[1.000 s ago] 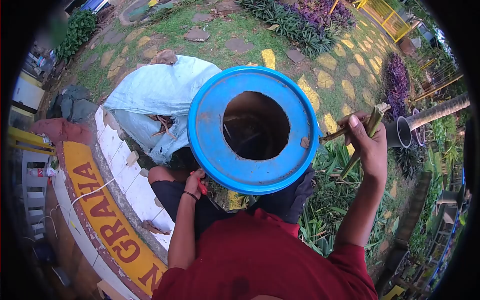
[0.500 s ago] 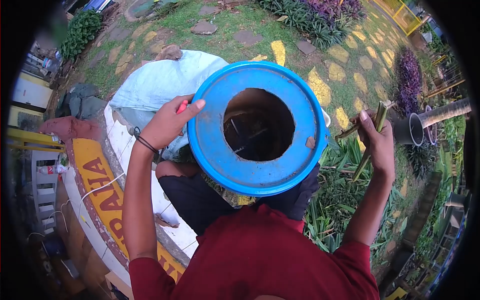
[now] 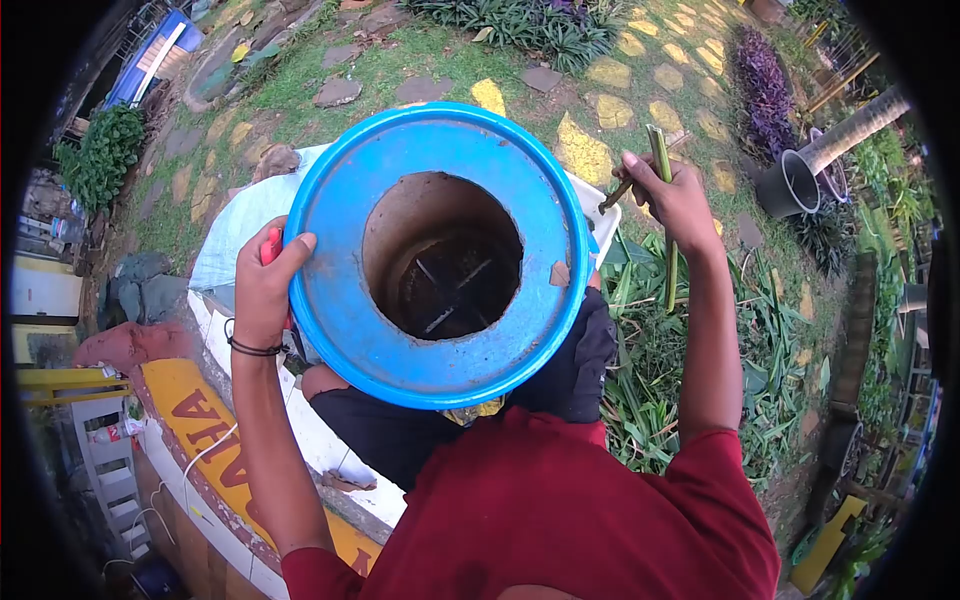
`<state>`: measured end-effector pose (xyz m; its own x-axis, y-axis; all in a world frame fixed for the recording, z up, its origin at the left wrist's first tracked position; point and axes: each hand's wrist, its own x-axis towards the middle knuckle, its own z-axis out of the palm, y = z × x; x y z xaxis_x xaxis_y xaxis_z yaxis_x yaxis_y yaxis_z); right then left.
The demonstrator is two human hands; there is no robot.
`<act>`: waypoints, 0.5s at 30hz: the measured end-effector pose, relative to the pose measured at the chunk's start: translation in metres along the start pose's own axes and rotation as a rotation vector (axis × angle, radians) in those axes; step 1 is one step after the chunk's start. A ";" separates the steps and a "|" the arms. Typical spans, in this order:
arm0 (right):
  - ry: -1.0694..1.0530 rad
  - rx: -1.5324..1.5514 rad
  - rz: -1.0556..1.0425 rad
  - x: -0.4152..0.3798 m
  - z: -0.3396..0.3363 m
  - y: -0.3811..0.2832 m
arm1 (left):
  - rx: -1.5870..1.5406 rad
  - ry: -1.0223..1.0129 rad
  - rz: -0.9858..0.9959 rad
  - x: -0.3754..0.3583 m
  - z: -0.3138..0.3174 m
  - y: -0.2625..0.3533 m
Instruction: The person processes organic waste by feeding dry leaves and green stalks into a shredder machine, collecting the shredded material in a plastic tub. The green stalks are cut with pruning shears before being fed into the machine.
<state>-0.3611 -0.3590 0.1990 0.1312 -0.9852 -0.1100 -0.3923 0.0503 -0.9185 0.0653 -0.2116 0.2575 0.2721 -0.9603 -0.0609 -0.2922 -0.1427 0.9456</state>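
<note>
A blue drum [image 3: 330, 290] with a round hole cut in its top stands between my knees. Its dark inside shows pale crossed lines at the bottom. My left hand [image 3: 265, 275] is at the drum's left rim, fingers wrapped round a red-handled tool [image 3: 271, 245] whose far end is mostly hidden. To the right of the drum, my right hand [image 3: 680, 205] grips several green and brown plant stems [image 3: 670, 262], held up in the air.
Cut leaves and stems [image 3: 650, 390] lie on the ground at the right. A pale sack [image 3: 235, 225] lies behind my left hand. A white container [image 3: 597, 212] shows past the drum's right rim. Farther right is a grey pot [image 3: 790, 185].
The view has shifted, with the drum now farther left and its bottom more visible. My right hand and the stems have come nearer the drum.
</note>
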 end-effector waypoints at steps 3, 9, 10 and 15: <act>-0.005 0.035 -0.038 0.000 -0.001 -0.002 | -0.199 -0.051 -0.078 -0.008 -0.002 0.007; -0.039 0.059 -0.040 -0.010 -0.006 -0.028 | -0.559 0.050 -0.202 -0.037 -0.032 0.006; -0.026 0.069 -0.047 -0.012 -0.004 -0.032 | -0.500 0.097 -0.215 -0.041 -0.049 -0.005; -0.069 0.016 -0.073 -0.017 0.002 -0.059 | -0.454 0.479 -0.179 -0.079 -0.110 -0.042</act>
<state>-0.3384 -0.3448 0.2538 0.2213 -0.9728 -0.0682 -0.3646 -0.0177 -0.9310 0.1569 -0.1031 0.2575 0.6870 -0.7043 -0.1792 0.1800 -0.0739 0.9809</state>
